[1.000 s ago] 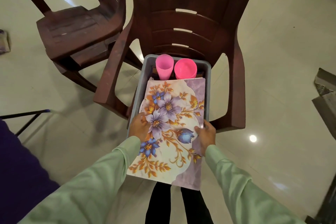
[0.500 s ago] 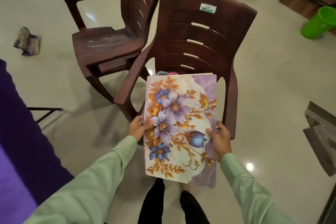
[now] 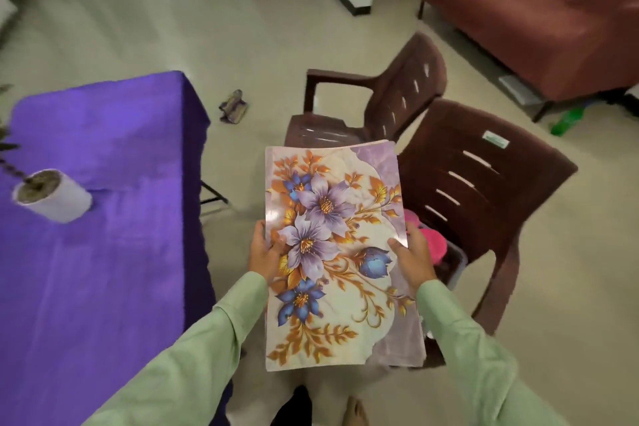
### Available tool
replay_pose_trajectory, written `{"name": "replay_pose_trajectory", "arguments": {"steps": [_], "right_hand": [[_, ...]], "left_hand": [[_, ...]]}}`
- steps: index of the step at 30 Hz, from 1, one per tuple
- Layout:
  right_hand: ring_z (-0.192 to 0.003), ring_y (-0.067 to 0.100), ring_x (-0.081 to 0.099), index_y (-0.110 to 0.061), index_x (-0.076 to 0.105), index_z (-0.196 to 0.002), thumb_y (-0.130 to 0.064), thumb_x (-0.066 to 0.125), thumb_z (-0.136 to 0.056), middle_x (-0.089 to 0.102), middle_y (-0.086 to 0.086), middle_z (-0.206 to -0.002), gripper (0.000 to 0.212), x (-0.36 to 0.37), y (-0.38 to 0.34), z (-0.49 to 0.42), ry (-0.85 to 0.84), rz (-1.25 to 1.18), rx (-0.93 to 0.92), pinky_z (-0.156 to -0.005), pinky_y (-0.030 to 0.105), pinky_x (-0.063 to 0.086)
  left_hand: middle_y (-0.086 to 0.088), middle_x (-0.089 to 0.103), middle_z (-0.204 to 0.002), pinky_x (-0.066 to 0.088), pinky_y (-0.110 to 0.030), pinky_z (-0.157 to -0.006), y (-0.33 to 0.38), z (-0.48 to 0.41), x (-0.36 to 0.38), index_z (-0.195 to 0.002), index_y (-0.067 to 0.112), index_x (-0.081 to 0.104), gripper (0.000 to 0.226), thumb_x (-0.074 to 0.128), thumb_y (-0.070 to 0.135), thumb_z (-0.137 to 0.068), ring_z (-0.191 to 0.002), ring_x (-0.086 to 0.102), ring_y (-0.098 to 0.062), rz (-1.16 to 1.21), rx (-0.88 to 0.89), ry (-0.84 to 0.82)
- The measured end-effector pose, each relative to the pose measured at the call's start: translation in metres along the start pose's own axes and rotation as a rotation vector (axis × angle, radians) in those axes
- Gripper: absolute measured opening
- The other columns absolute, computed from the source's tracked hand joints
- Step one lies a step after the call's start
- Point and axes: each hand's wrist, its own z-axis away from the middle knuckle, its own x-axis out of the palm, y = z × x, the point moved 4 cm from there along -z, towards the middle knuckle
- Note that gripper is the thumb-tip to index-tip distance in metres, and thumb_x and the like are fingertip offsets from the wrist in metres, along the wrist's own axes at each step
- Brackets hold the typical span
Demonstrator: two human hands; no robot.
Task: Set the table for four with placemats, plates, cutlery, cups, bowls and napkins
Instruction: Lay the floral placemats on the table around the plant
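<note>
I hold a stack of floral placemats [image 3: 337,252] flat in front of me, above the floor. My left hand [image 3: 264,252] grips the stack's left edge, thumb on top. My right hand [image 3: 413,258] grips its right edge the same way. The table with a purple cloth [image 3: 96,252] lies to my left, apart from the stack. Pink cups [image 3: 430,240] peek out behind my right hand, in a grey bin [image 3: 456,266] on the near brown chair [image 3: 484,190]. The rest of the bin's contents is hidden by the placemats.
A white plant pot [image 3: 52,195] stands on the table's left part. A second brown chair [image 3: 380,100] stands behind the first. A red-brown sofa [image 3: 539,31] is at the back right, a crumpled cloth [image 3: 233,105] on the floor near the table's corner.
The placemat stack has come up off the bin, held in both hands. The view has swung left, bringing the purple table into sight and shifting the chairs to the right.
</note>
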Motion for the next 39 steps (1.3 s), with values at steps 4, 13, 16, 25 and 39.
{"name": "replay_pose_trajectory", "arguments": {"steps": [4,13,16,25,39], "right_hand": [[-0.111,0.027,0.058,-0.010,0.057,-0.117,0.002,0.057,-0.090,0.062,0.008,-0.116,0.030,0.064,-0.049,-0.017,-0.137,0.101,-0.108,-0.088,0.034,0.048],[-0.109,0.027,0.061,-0.011,0.055,-0.117,-0.004,0.059,-0.092,0.062,0.011,-0.115,0.027,0.265,-0.122,-0.016,-0.485,0.243,-0.184,-0.095,0.048,0.052],[-0.104,0.028,0.059,-0.002,0.054,-0.113,0.000,0.058,-0.090,0.061,0.012,-0.110,0.023,0.325,-0.142,-0.010,-0.576,0.322,-0.271,-0.091,0.039,0.050],[-0.112,0.028,0.056,-0.007,0.055,-0.120,-0.001,0.061,-0.086,0.059,0.010,-0.121,0.035,0.477,-0.158,0.024,-0.900,0.509,-0.451,-0.099,0.042,0.046],[-0.109,0.020,0.051,-0.004,0.054,-0.124,0.005,0.058,-0.086,0.054,0.003,-0.115,0.039,0.657,-0.164,0.049,-1.364,0.593,-0.569,-0.084,0.025,0.036]], "left_hand": [[-0.004,0.066,-0.107,0.054,-0.042,-0.083,0.013,0.014,-0.075,-0.108,0.025,0.053,0.035,0.067,0.032,-0.076,-0.095,0.066,-0.022,-0.050,-0.025,0.214],[-0.007,0.062,-0.097,0.050,-0.032,-0.075,0.001,0.037,-0.242,-0.106,0.009,0.047,0.024,0.053,-0.008,-0.091,-0.086,0.061,-0.020,0.113,-0.022,0.579],[-0.011,0.064,-0.100,0.051,-0.041,-0.082,-0.017,0.048,-0.283,-0.107,0.009,0.049,0.025,0.057,-0.007,-0.089,-0.091,0.063,-0.026,0.175,-0.054,0.699],[-0.014,0.064,-0.111,0.052,-0.044,-0.088,-0.056,0.108,-0.350,-0.113,0.011,0.051,0.026,0.059,0.002,-0.091,-0.101,0.062,-0.030,0.367,-0.169,1.063],[-0.018,0.064,-0.111,0.051,-0.056,-0.091,-0.090,0.118,-0.380,-0.111,0.010,0.049,0.025,0.059,0.003,-0.089,-0.103,0.062,-0.038,0.466,-0.315,1.561]]}}
